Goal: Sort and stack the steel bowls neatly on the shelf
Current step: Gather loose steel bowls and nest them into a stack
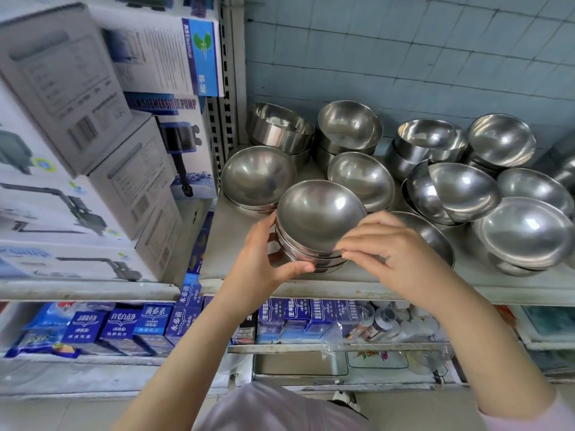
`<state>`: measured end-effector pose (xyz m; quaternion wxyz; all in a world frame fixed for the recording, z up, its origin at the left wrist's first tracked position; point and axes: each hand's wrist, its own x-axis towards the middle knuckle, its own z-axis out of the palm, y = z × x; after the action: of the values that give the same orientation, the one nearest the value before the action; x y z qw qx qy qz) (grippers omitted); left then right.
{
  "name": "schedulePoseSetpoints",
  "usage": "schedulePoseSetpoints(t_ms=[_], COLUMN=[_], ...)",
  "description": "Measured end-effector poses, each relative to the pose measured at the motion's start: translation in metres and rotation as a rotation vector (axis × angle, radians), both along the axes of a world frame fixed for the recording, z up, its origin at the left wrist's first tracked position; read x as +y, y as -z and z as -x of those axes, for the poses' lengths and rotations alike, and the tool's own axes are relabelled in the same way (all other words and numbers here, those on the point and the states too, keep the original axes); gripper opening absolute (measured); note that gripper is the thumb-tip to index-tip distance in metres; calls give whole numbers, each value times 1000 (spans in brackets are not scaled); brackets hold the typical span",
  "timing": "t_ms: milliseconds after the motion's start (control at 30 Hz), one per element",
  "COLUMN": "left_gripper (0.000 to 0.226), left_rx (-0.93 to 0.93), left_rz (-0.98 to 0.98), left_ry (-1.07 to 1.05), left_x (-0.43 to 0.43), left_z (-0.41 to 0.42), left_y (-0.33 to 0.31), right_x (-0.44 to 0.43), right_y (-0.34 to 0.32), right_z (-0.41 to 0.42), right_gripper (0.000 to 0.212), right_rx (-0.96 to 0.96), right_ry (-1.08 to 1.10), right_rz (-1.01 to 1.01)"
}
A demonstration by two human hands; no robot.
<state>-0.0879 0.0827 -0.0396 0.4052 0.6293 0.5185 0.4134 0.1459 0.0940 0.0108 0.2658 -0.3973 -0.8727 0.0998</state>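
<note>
Here, at the centre of the frame, I hold a stack of steel bowls [311, 259] at the front edge of the shelf [357, 283]. My left hand [264, 259] wraps the stack's left side, the fingers [263, 231] curled round the nested rims and the thumb laid across the front. My right hand [401, 256] comes in from the right, its fingertips [354, 245] pinching the rim of the top bowl [320, 213], which sits open side up. My hands hide the base, so I cannot tell whether the stack rests on the shelf or hangs just above it. Just up and left of it stands a low pile of bowls [258, 178], and just behind it a single bowl [361, 178]. A half-hidden bowl [432, 237] lies beyond my right hand. Further right a tilted pair [451, 191] leans together, and a wide bowl [525, 231] sits near the right edge. A back row of bowls [350, 126] stands in small uneven stacks against the tiled wall [404, 57]. Pump boxes [77, 135] fill the upper left of the frame. Blue cartons [149, 321] line the lower shelf at the lower left.
</note>
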Motion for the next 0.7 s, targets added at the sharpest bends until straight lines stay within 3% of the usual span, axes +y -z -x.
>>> schedulePoseSetpoints(t_ms=[200,333,467,567,700], left_gripper=[108,110,107,105,103], left_rx=[-8,-25,-15,-21,-22], left_rz=[27,64,63,64,57], left_ry=[3,-5,-11,-16,-15], left_x=[0,1,1,2,1], left_z=[0,0,-1,-1,-1], left_y=[1,2,1,1,2], right_x=[-6,-26,-46,-49,-49], right_y=[1,4,25,38,38], right_z=[-2,-22,-45,-53,-50], right_gripper=[42,56,45,24,15], right_rx=[42,144,96,20,72], right_ry=[55,293,514,573,615], right_rz=[33,-11,-6,-30,-65])
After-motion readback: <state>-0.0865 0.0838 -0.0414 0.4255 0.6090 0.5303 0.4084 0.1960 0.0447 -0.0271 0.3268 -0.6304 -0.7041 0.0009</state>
